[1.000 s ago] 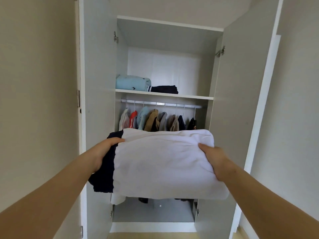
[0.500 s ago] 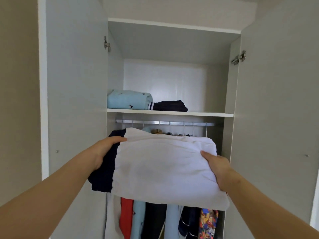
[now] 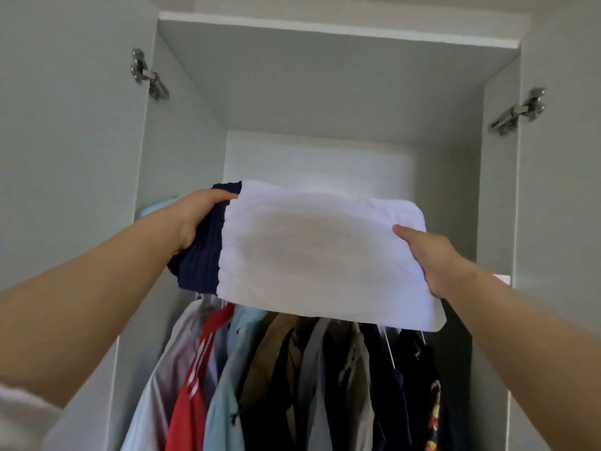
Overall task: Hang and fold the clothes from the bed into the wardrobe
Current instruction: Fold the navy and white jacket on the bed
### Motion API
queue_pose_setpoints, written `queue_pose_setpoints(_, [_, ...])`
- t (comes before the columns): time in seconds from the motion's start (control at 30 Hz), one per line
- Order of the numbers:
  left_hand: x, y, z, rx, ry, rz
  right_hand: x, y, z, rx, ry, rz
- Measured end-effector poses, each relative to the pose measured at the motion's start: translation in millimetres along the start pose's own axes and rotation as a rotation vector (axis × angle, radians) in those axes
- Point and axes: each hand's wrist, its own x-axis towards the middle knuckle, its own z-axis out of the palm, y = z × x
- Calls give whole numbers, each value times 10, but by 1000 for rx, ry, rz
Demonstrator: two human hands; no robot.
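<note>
A folded white garment (image 3: 318,252) with a navy ribbed band (image 3: 201,255) on its left end is held up flat in front of the wardrobe's upper compartment (image 3: 325,92). My left hand (image 3: 192,219) grips the navy end, thumb on top. My right hand (image 3: 432,258) grips the white right edge. The garment hides the shelf board and most of what lies on it; only a sliver of a light-blue folded item (image 3: 153,208) shows behind my left wrist.
Several hung clothes (image 3: 292,379), white, red, light blue, tan, grey and navy, fill the space below the garment. Open wardrobe doors stand at the left (image 3: 65,141) and right (image 3: 559,190), with metal hinges (image 3: 148,76) near the top.
I have stepped closer and both hands have raised the folded garment from rail height up to the shelf level. The view has tilted upward, and the grip is unchanged.
</note>
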Motion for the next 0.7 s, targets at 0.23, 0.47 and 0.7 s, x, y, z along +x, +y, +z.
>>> queue_pose_setpoints(0.23, [857, 105, 102, 25, 63, 46, 1079, -33, 394, 4, -74, -56])
queue_pose_setpoints(0.47, [1525, -5, 99, -2, 62, 46, 1719, 33, 638, -44, -64, -54])
queue_pose_setpoints(0.7, [1965, 85, 192, -29, 42, 127, 2297, -146, 786, -160, -53, -107])
